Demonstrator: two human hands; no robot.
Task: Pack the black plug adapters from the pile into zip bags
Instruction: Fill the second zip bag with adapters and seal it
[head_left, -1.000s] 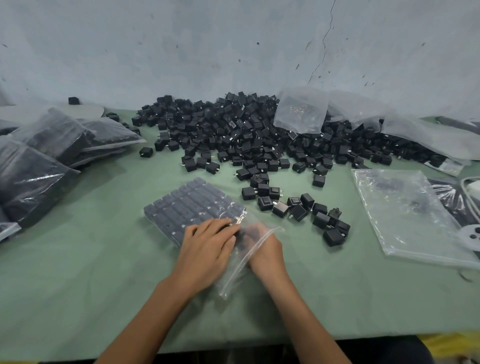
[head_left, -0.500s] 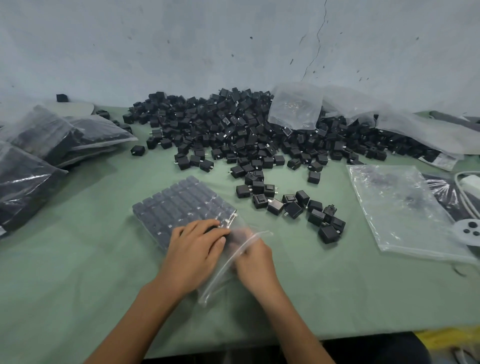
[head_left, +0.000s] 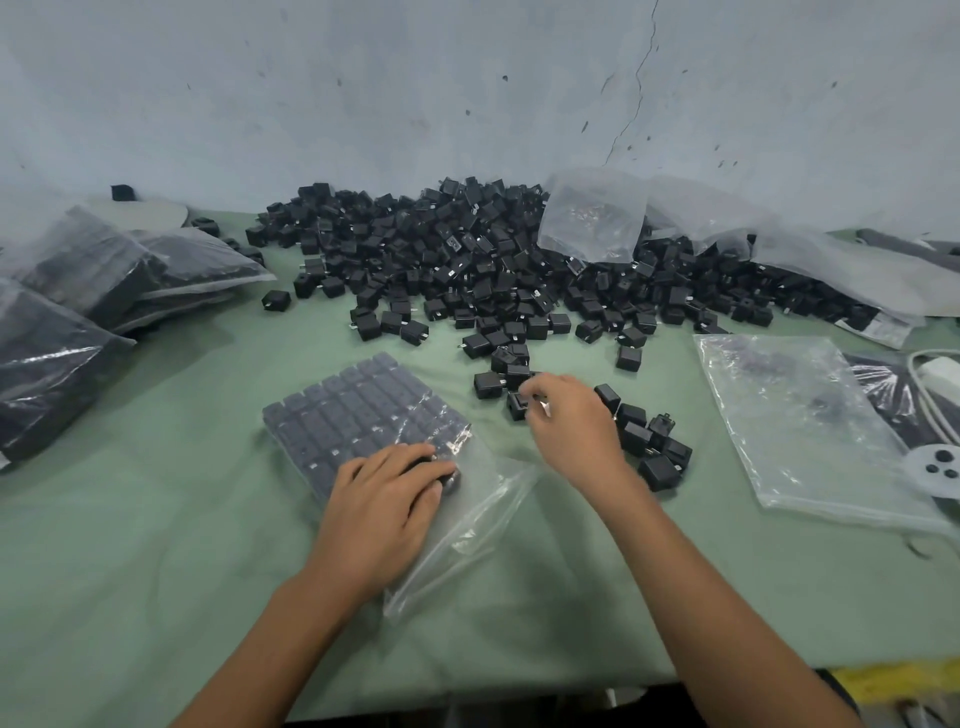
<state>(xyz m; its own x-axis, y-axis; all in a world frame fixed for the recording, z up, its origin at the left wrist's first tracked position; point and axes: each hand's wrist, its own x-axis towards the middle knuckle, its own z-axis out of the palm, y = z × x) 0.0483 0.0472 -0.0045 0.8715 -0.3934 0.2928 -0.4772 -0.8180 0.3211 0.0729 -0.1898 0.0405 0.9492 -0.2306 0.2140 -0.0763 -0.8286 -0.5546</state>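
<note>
A big pile of black plug adapters (head_left: 467, 260) lies against the wall, with loose ones (head_left: 654, 447) scattered toward me. A clear zip bag (head_left: 363, 410) holding neat rows of adapters lies flat on the green table (head_left: 156, 545), its open end pointing at me. My left hand (head_left: 379, 509) rests on the bag's near rows, fingers curled over adapters at the mouth and holding the bag down. My right hand (head_left: 571, 431) is out to the right of the bag, its fingertips pinched on one loose adapter (head_left: 514, 408) that still touches the table.
Filled bags (head_left: 78, 291) are stacked at the left. An empty clear bag (head_left: 795, 415) lies flat at the right, and crumpled bags (head_left: 592, 218) sit on the pile. A white cable and plug (head_left: 935, 374) and a white disc (head_left: 935, 467) are at the right edge.
My right hand has left the bag's mouth and moved up and right to the loose adapters. My left hand stays on the bag.
</note>
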